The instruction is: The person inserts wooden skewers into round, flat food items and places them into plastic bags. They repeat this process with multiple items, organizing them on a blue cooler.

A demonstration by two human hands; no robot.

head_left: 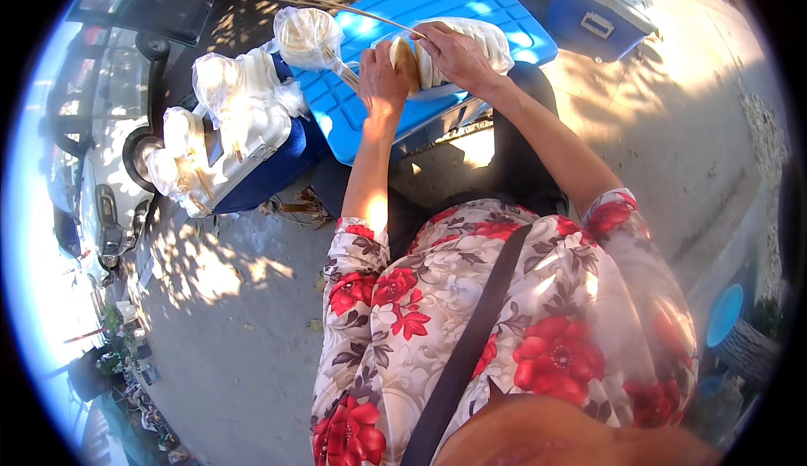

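Over a blue cooler lid (471,12), left hand (380,79) and right hand (454,54) grip a pale bun (406,61) between closed fingers.

A second blue cooler (601,0) is sitting at one o'clock, parked cars (101,130) are standing at nine o'clock

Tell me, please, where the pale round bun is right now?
In the head view, the pale round bun is top centre, held between the left hand and right hand, above the blue cooler lid, beside the white cloth bundle.
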